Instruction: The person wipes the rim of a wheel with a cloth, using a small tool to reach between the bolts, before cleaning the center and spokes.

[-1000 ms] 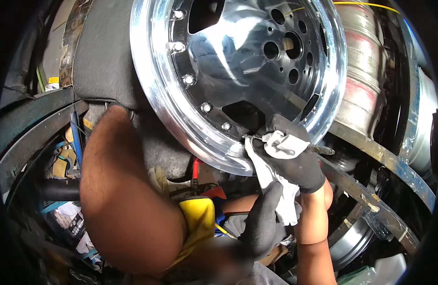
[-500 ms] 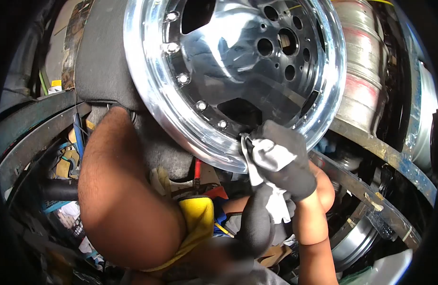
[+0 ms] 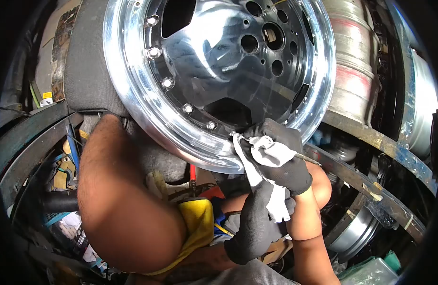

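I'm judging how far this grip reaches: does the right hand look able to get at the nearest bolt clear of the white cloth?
Probably yes. That bolt sits uncovered on the wheel, close beside the right hand, with nothing solid between; the white cloth it holds might hinder a little.

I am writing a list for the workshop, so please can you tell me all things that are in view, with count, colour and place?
wheel: one, shiny silver, upper centre
bolts: several, silver, around wheel face
white cloth: one, white, at wheel's lower edge
thin tool: one, dark, beside right hand
stacked rims: count unclear, silver with reddish marks, upper right
loose rim: one, silver, lower right
padded support: one, grey, left of wheel
red handle: one, red, below wheel
yellow cloth: one, yellow, lower centre
small clutter: uncountable, mixed colours, lower left
left hand: one, dark glove, lower centre
right hand: one, dark glove, at wheel
legs: two, bare, left and centre
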`<control>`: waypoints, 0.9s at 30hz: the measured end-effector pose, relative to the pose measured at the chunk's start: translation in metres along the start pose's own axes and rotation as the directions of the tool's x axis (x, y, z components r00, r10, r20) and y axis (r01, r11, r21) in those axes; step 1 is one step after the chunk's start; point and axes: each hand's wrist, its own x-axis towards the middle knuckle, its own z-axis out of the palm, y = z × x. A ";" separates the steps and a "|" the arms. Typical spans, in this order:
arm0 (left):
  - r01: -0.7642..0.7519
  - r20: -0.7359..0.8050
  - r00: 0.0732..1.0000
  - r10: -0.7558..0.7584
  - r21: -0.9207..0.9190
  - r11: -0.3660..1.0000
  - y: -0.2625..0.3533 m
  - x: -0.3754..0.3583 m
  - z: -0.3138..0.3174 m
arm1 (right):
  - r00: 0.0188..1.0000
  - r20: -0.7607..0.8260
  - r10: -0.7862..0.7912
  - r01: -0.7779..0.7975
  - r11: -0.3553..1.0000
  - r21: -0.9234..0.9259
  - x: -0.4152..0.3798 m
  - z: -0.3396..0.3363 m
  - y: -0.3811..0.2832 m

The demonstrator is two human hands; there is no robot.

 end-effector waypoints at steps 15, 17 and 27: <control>0.189 0.534 0.804 -0.260 0.185 0.964 -0.046 -0.042 -0.019 | 0.947 -0.318 -0.040 0.134 0.951 0.280 -0.056 -0.055 -0.033; 0.055 0.592 0.762 -0.261 0.343 0.938 -0.071 -0.045 -0.016 | 0.888 -0.439 -0.138 0.310 0.884 0.350 -0.053 -0.062 -0.039; -0.842 0.430 0.425 0.796 0.510 0.174 -0.024 -0.031 -0.011 | 0.844 -0.402 -0.356 0.531 0.667 0.523 -0.047 -0.066 -0.022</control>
